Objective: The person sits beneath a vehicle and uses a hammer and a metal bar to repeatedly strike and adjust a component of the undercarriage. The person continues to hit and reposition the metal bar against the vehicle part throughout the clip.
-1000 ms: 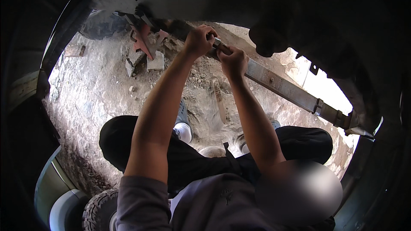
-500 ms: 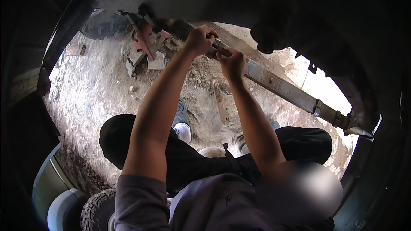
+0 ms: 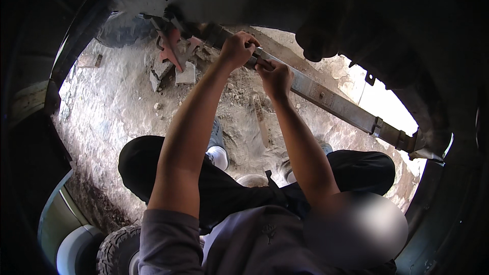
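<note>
A long, flat-sided grey metal bar (image 3: 333, 103) slants from the upper middle down to the right, with a band clip (image 3: 377, 126) around its far right part. Both my hands are closed at its upper left stretch. My left hand (image 3: 237, 50) has its fingers curled at the bar's upper edge. Just to the right, my right hand (image 3: 276, 78) pinches with thumb and forefinger against the near side, close to a small band on the bar. What the fingertips of either hand grip is too small and dark to make out.
Dark vehicle underbody surrounds the view. A red metal stand (image 3: 170, 50) and broken blocks (image 3: 186, 73) lie at the upper left. Rough, rubble-strewn ground (image 3: 107, 117) spreads below. A tyre (image 3: 119, 249) sits at the lower left. A dark round part (image 3: 316, 40) hangs beyond the bar.
My right hand has shifted slightly left along the bar. My left hand stays at almost the same spot, fingers still curled.
</note>
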A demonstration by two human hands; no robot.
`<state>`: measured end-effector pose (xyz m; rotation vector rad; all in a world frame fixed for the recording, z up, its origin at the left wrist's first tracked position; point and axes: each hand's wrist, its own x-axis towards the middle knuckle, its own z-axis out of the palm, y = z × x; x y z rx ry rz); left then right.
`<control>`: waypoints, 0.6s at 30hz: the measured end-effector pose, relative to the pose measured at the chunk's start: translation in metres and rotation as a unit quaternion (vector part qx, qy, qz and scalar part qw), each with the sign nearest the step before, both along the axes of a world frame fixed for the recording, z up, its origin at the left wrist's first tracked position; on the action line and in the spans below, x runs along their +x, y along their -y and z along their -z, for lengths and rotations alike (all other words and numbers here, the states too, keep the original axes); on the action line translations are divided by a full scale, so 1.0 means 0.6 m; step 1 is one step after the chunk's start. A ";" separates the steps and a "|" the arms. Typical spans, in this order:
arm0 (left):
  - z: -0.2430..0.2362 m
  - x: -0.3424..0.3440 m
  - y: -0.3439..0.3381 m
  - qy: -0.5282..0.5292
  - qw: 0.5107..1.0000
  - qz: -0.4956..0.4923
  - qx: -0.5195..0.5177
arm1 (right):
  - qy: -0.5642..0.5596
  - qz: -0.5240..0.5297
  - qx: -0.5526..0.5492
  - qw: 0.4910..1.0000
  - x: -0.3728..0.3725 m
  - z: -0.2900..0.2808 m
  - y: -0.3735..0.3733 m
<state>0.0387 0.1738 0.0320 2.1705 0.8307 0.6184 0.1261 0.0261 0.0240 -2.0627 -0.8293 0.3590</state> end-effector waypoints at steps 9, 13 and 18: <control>-0.009 0.003 0.007 -0.022 1.000 -0.010 -0.019 | -0.004 -0.004 0.022 1.000 0.002 -0.005 0.006; 0.004 0.002 -0.004 -0.007 1.000 0.002 0.002 | -0.009 0.028 -0.023 0.999 0.012 -0.013 -0.018; -0.016 0.004 0.010 -0.041 0.999 0.001 -0.023 | 0.003 -0.004 0.018 1.000 0.012 0.006 0.002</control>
